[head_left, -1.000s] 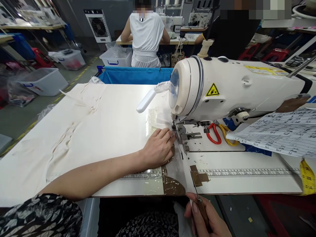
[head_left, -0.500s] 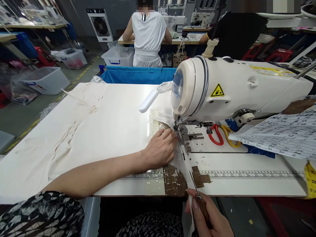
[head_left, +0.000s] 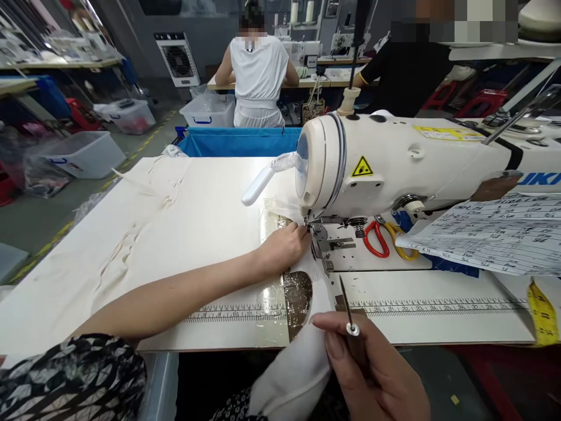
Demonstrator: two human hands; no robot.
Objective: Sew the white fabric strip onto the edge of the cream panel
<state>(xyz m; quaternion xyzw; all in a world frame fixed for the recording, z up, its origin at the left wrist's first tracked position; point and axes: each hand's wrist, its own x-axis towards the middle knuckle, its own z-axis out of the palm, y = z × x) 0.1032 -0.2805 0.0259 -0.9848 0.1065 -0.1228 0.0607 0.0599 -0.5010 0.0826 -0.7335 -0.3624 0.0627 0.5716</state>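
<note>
My left hand point(head_left: 287, 248) is at the needle area of a white sewing machine point(head_left: 368, 158), its fingers pinched together on white fabric point(head_left: 302, 356). The fabric runs back from the presser foot and hangs over the table's front edge toward my lap. In my right hand point(head_left: 377, 368) is an awl point(head_left: 346, 304) with a dark handle, its thin metal point upward and apart from the fabric. Some of the right fingers lie beside the fabric's edge; whether they touch it I cannot tell. The left fingertips partly hide the cloth by the needle.
Red- and yellow-handled scissors point(head_left: 381, 240) lie under the machine arm, beside a handwritten paper sheet point(head_left: 482, 234). A yellow tape measure point(head_left: 542, 313) hangs at the right edge. Loose cream cloth point(head_left: 123, 251) lies on the left. A person in white point(head_left: 259, 76) sits ahead.
My right hand has risen with the awl, whose point has come away from the fabric. The hanging fabric has swung left and spread out. My left hand stays by the needle.
</note>
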